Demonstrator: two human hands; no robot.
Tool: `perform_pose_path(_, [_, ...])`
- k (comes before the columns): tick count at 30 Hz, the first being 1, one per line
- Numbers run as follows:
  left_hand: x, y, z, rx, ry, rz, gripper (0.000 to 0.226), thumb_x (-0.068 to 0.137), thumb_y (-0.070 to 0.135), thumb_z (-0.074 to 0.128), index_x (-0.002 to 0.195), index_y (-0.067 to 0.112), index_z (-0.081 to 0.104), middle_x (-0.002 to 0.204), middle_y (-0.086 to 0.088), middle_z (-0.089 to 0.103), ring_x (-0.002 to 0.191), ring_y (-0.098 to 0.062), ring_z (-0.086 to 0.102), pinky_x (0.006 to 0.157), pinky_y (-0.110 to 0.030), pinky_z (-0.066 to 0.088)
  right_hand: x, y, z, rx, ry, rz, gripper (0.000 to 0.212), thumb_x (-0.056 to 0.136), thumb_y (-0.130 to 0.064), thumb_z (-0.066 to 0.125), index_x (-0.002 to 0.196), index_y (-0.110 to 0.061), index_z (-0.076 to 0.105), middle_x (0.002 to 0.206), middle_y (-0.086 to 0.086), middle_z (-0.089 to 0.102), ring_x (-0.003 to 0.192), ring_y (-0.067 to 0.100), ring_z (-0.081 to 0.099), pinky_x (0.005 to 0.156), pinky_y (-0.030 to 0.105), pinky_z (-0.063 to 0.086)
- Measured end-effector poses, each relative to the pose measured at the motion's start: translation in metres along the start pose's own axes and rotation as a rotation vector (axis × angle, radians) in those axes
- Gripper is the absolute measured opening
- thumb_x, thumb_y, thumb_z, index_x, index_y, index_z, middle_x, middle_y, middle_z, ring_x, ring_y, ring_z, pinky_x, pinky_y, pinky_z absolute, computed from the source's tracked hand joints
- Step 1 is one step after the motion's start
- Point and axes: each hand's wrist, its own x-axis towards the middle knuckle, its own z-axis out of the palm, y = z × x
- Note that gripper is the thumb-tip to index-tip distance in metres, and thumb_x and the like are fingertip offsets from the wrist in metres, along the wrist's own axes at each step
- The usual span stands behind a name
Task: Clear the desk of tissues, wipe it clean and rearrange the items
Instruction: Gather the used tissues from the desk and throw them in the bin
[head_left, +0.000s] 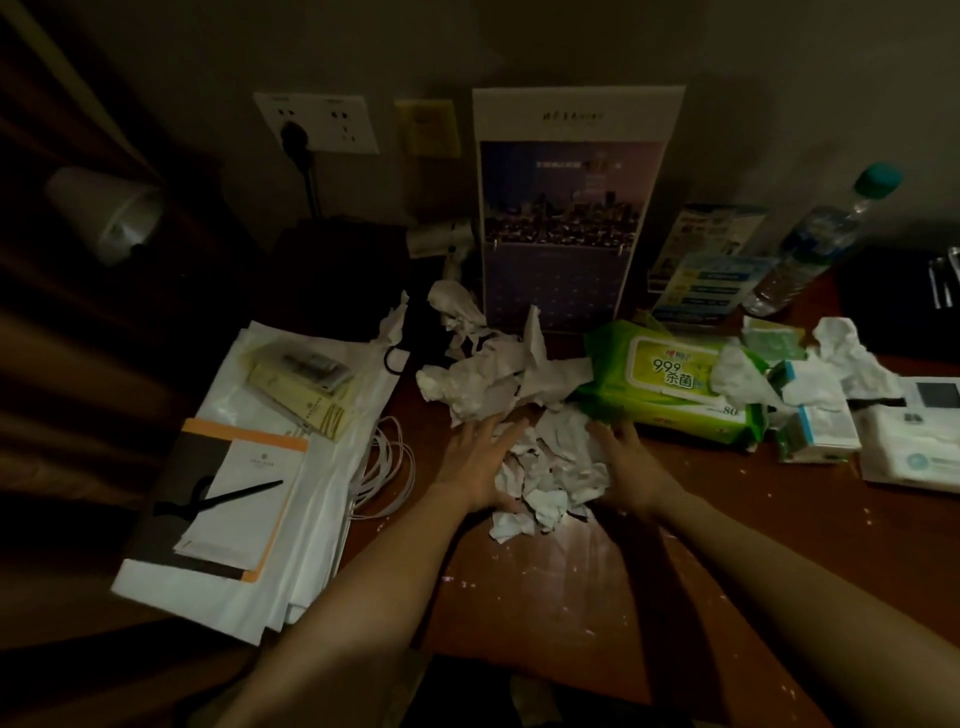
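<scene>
Dim throughout, with a warm brownish cast. Brightest patches are the crumpled tissues (540, 478) and the green wipes pack (670, 384), pale against the gloom. There is a soft sheen on the tabletop (566, 561) just below the tissues, and a dark band of shadow beside the right forearm (769, 571). Left edge and far right corner sink to near black, detail lost. Wide-angle bowing: calendar (571, 208) leans and water bottle (810, 244) tilts outward. Overall soft; small print mostly unreadable.
</scene>
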Motion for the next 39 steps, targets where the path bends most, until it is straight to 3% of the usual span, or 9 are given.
perform_pose_path(4, [-0.003,-0.005,0.007,-0.018,0.048,0.017,0.104,0.068,0.054,0.079,0.152,0.031,0.021,0.153,-0.006,0.02,0.139,-0.03,0.019,0.112,-0.038,0.022,-0.001,-0.003,-0.002,-0.065,-0.029,-0.006,0.076,0.079,-0.031,0.074,0.141,-0.01,0.035,0.138,0.014,0.032,0.12,0.031,0.046,0.097,0.031,0.038])
perform_pose_path(10, [-0.016,-0.003,0.013,-0.141,0.128,-0.008,0.084,0.074,0.044,0.078,0.145,0.025,0.038,0.133,-0.009,0.038,0.125,-0.026,0.034,0.101,-0.031,0.033,-0.014,0.006,0.012,-0.043,0.036,0.022,0.047,0.082,-0.023,0.069,0.123,-0.011,0.05,0.119,0.013,0.05,0.106,0.033,0.054,0.075,0.029,0.041])
perform_pose_path(13, [-0.024,-0.003,0.015,-0.265,0.118,-0.01,0.08,0.077,0.043,0.077,0.145,0.025,0.04,0.132,-0.008,0.038,0.126,-0.025,0.033,0.102,-0.029,0.031,-0.025,0.011,0.018,-0.046,0.046,0.031,0.033,0.083,-0.019,0.065,0.113,-0.009,0.055,0.109,0.014,0.055,0.099,0.034,0.057,0.067,0.028,0.036])
perform_pose_path(17, [-0.038,-0.003,0.012,-0.335,0.061,0.005,0.089,0.076,0.045,0.078,0.149,0.029,0.029,0.141,-0.004,0.032,0.133,-0.024,0.028,0.11,-0.037,0.03,-0.039,0.015,0.023,-0.029,0.069,0.044,0.018,0.082,-0.022,0.067,0.092,-0.013,0.055,0.098,0.012,0.059,0.089,0.03,0.06,0.062,0.028,0.035])
perform_pose_path(20, [-0.05,0.002,0.013,-0.31,-0.005,0.012,0.113,0.069,0.052,0.081,0.154,0.031,0.01,0.152,-0.002,0.018,0.14,-0.024,0.017,0.113,-0.042,0.025,-0.048,0.015,0.026,-0.017,0.069,0.054,0.026,0.082,-0.022,0.068,0.081,-0.019,0.042,0.092,0.008,0.052,0.09,0.029,0.056,0.062,0.028,0.031])
perform_pose_path(24, [-0.056,0.032,0.024,-0.359,0.065,-0.069,0.128,0.059,0.065,0.08,0.153,0.035,-0.002,0.156,0.0,0.002,0.144,-0.026,0.004,0.115,-0.05,0.019,-0.055,0.015,0.027,-0.004,0.11,0.082,0.024,0.083,-0.019,0.065,0.08,-0.019,0.041,0.099,0.013,0.056,0.09,0.029,0.054,0.064,0.028,0.034])
perform_pose_path(28, [-0.051,0.06,0.039,-0.305,0.082,-0.132,0.114,0.063,0.069,0.074,0.152,0.042,0.007,0.158,0.0,0.001,0.144,-0.032,0.001,0.116,-0.052,0.015,-0.058,0.018,0.027,-0.005,0.124,0.113,0.023,0.083,-0.015,0.064,0.083,-0.018,0.042,0.102,0.013,0.055,0.088,0.029,0.056,0.065,0.028,0.036])
perform_pose_path(31, [-0.045,0.064,0.041,-0.258,0.142,-0.203,0.095,0.071,0.066,0.07,0.149,0.042,0.022,0.155,-0.003,0.012,0.141,-0.033,0.012,0.115,-0.048,0.021,-0.059,0.022,0.028,0.004,0.127,0.118,0.023,0.081,-0.023,0.069,0.087,-0.017,0.048,0.103,0.011,0.054,0.089,0.03,0.057,0.068,0.031,0.043])
perform_pose_path(39, [-0.039,0.066,0.041,-0.267,0.12,-0.155,0.056,0.089,0.038,0.063,0.14,0.026,0.044,0.137,-0.008,0.033,0.129,-0.031,0.031,0.1,-0.036,0.038,-0.061,0.03,0.036,0.012,0.127,0.124,0.019,0.083,-0.022,0.067,0.097,-0.014,0.055,0.104,0.011,0.056,0.089,0.029,0.06,0.073,0.034,0.049])
